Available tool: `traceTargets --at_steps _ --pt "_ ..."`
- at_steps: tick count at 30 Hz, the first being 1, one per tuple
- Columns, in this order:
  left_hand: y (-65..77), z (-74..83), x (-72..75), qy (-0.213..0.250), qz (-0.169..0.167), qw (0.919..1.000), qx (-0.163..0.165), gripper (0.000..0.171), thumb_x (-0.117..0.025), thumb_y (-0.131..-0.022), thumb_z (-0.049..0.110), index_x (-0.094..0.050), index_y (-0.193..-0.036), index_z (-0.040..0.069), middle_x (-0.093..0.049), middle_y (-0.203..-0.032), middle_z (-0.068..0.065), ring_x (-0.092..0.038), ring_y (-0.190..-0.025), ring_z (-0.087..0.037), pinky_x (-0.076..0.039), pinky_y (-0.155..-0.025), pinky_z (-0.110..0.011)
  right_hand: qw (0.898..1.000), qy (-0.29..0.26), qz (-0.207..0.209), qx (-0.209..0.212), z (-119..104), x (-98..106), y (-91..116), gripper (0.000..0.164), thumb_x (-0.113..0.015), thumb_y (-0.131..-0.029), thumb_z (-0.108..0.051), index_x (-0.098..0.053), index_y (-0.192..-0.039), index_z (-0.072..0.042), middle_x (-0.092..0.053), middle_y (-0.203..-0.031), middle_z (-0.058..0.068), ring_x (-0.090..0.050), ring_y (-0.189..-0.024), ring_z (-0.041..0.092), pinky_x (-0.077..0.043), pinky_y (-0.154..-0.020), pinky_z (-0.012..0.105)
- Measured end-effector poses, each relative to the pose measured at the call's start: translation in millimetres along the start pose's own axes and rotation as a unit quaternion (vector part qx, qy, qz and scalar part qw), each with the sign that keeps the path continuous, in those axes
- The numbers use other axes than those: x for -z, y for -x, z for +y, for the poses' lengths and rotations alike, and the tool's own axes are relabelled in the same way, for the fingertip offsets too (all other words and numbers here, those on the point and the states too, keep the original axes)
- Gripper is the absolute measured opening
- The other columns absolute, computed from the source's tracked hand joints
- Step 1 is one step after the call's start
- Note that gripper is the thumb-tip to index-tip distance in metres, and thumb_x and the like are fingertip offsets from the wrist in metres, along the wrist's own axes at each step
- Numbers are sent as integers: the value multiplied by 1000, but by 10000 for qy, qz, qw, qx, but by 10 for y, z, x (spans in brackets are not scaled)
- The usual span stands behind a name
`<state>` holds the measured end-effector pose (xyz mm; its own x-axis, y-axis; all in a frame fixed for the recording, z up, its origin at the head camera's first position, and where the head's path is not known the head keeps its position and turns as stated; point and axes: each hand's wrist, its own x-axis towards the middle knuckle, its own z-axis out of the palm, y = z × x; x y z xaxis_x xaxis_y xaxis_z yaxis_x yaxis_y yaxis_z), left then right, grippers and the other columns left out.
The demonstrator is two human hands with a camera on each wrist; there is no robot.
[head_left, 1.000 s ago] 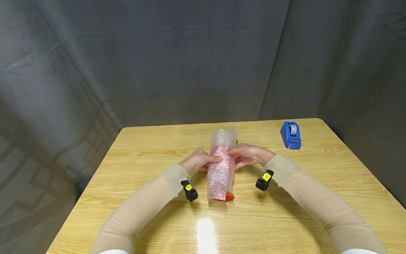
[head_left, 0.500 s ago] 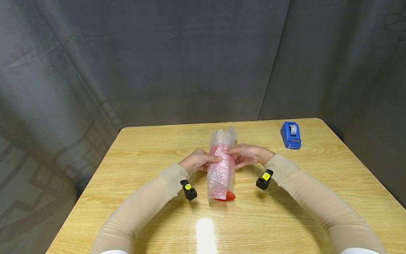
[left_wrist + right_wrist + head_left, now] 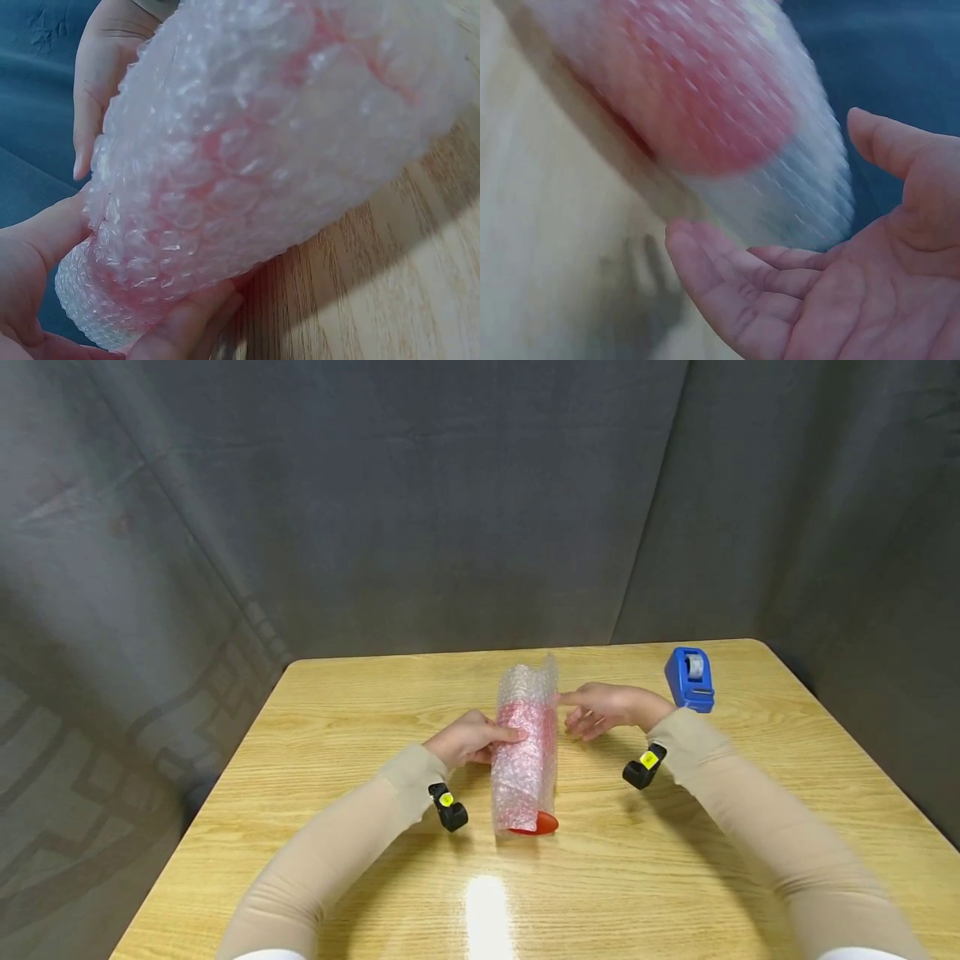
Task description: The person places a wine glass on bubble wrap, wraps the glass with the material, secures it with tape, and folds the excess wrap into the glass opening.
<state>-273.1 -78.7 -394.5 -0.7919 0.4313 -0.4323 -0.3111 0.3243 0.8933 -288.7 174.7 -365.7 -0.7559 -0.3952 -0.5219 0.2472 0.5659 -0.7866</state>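
Note:
A red object (image 3: 542, 824) lies rolled in clear bubble wrap (image 3: 519, 777) at the middle of the table; only its red near end pokes out uncovered. My left hand (image 3: 472, 739) grips the roll from the left, thumb over the top and fingers underneath, as the left wrist view also shows. Just off the roll's right side is my right hand (image 3: 606, 708), its fingers loosely spread and holding nothing. In the right wrist view that hand's palm (image 3: 885, 300) faces the wrapped roll, thumb apart from the fingers.
A blue tape dispenser (image 3: 690, 681) with a roll of clear tape stands at the back right, just beyond my right wrist. The wooden table (image 3: 360, 693) ends at a dark grey curtain (image 3: 450, 527) behind it.
My right hand has let go of the bubble-wrapped roll and moved right and slightly back, toward the tape dispenser. My left hand keeps its grip, and the roll stays in place.

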Motion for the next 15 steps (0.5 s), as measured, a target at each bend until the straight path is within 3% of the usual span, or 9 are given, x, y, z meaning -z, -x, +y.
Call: traceTargets --at_steps 4,7,12,15 --pt "13 7 0 4 22 10000 3 21 -73 -87 19 -66 -85 -1 -66 -82 -5 -61 -70 -12 -57 -69 -26 9997 -21 195 129 11 278 144 68 -37 -104 -38 -18 -146 12 -47 -132 30 -55 -119 39 -47 -101 47" --pt "15 11 -3 14 5 10000 16 22 -73 -87 19 -66 -87 -1 -67 -82 -5 -62 -71 -12 -57 -70 -27 9988 -177 303 337 63 550 298 65 -36 -105 -36 -17 -147 9 -53 -130 22 -60 -114 27 -47 -102 45" --pt "12 10 -8 26 -16 10000 3 23 -73 -87 18 -66 -90 -3 -67 -84 -6 -62 -72 -13 -57 -71 -27 9895 -1010 858 581 276 999 550 56 -40 -105 -32 -25 -143 5 -66 -106 -2 -67 -98 10 -53 -94 34" --pt "19 7 -9 34 -34 10000 -22 22 -72 -88 17 -66 -90 -3 -66 -83 -6 -61 -71 -12 -57 -70 -26 9805 -1342 1370 430 463 1169 654 52 -44 -104 -29 -27 -140 4 -66 -94 -9 -67 -91 6 -55 -87 27"
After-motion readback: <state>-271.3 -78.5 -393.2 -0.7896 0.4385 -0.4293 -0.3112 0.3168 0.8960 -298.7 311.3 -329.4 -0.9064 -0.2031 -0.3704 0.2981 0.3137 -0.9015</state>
